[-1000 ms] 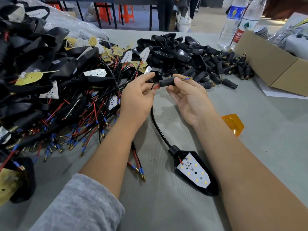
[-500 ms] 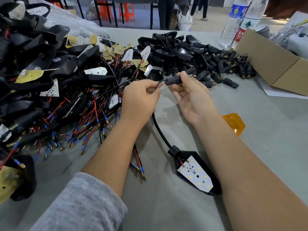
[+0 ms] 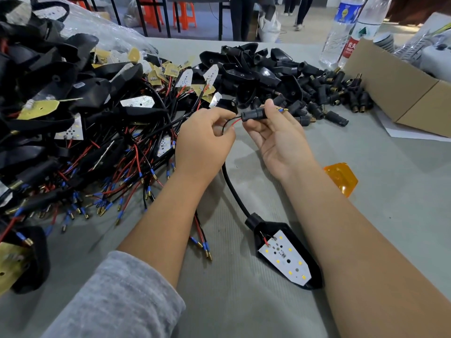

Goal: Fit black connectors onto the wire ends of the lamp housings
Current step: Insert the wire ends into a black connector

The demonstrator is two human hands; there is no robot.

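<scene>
My right hand (image 3: pixel 278 140) pinches a black connector (image 3: pixel 252 115) held level above the table. A red and a black wire (image 3: pixel 229 124) run out of its left end, and a blue-sleeved brass tip (image 3: pixel 282 109) pokes out past my fingers on the right. My left hand (image 3: pixel 203 140) pinches those wires just left of the connector. Their black cable (image 3: pixel 233 189) curves down to a lamp housing (image 3: pixel 286 257) lying face up on the table, its white LED board showing.
A big heap of wired lamp housings (image 3: pixel 73 113) fills the left side. Empty black shells (image 3: pixel 256 69) and loose connectors (image 3: pixel 336 93) lie at the back. A cardboard box (image 3: pixel 402 93), two water bottles (image 3: pixel 346 30) and an orange lens (image 3: pixel 341 178) sit to the right.
The connector has slid further along the wires, whose blue tips now stick out on its right. My left hand has drawn back a little, leaving a loop of red and black wire.
</scene>
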